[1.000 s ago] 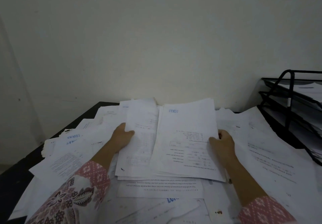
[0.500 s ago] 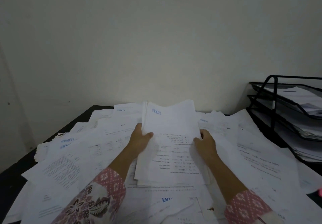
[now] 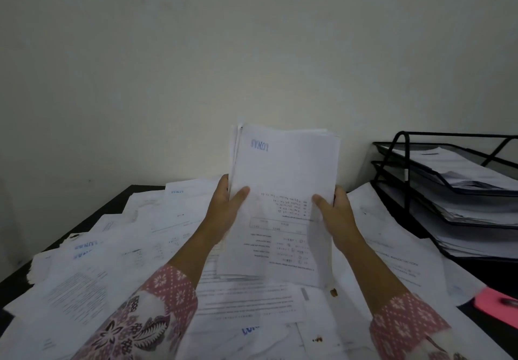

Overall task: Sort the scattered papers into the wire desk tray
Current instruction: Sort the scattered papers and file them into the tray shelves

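Observation:
A stack of white printed papers (image 3: 283,191) stands nearly upright above the desk, its lower edge near the scattered sheets. My left hand (image 3: 224,208) grips its left edge, thumb across the front. My right hand (image 3: 336,214) grips the right edge the same way. Loose scattered papers (image 3: 126,261) cover most of the dark desk (image 3: 112,205). The black wire desk tray (image 3: 448,191), with three tiers, stands at the right against the wall; each tier holds papers.
A pink object (image 3: 496,306) lies at the desk's right front, beside the tray. A plain wall runs close behind the desk. The desk's left edge shows bare dark surface.
Both hands pulled the spread sheets together into one narrower stack and raised it from lying flat on the pile to nearly upright.

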